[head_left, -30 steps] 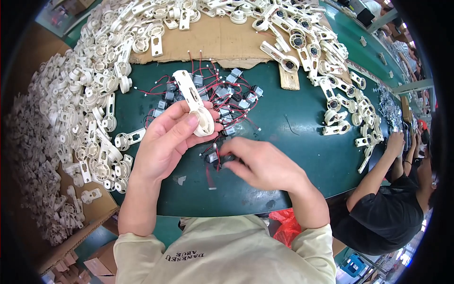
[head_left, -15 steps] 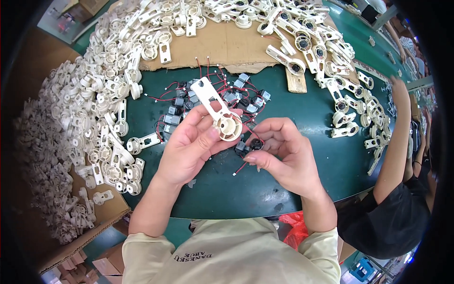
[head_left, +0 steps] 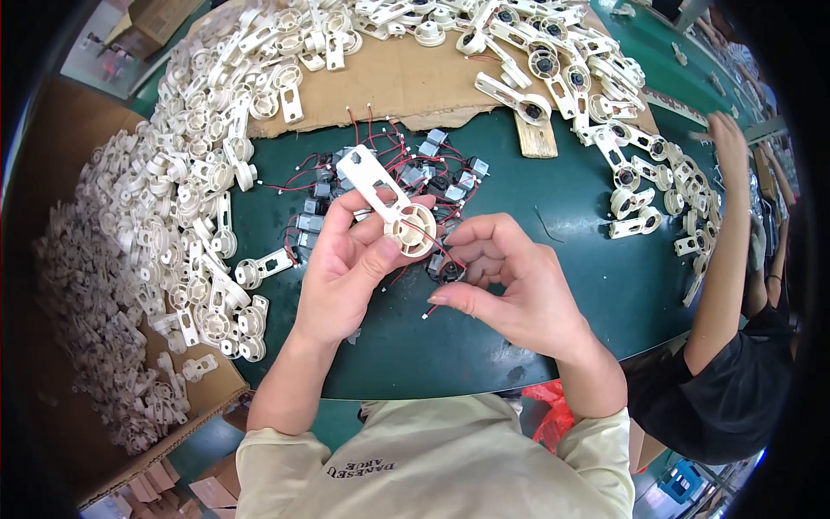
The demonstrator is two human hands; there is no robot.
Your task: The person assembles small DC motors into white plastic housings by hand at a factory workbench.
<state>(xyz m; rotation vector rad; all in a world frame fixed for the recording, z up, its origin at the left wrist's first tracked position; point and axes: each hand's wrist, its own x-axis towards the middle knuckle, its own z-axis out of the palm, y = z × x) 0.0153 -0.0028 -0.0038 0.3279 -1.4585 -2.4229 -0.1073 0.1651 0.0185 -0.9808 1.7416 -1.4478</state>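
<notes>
My left hand (head_left: 341, 268) is closed on a white plastic housing (head_left: 370, 180), thumb against its round cup-like end; the flat slotted arm points up and away to the left. Just right of it, my right hand (head_left: 527, 298) pinches a small dark round motor (head_left: 450, 272) with its fingertips. A red wire (head_left: 424, 232) runs from the motor up across the ring of the housing. Behind my hands lies a pile of small grey motors (head_left: 413, 176) with red and black wires, partly covered by my left hand and the housing.
White housings are heaped at the left (head_left: 186, 208) and far side. Housings with dark centres (head_left: 624, 179) lie at the right. Cardboard (head_left: 389, 82) and a wooden block (head_left: 537, 140) lie on the green table (head_left: 450, 363). A co-worker's arm (head_left: 724, 251) reaches in at the right.
My right hand has moved left with the motor, closer to the housing. The red wire now crosses the housing's ring. My left hand still holds the housing, almost unmoved.
</notes>
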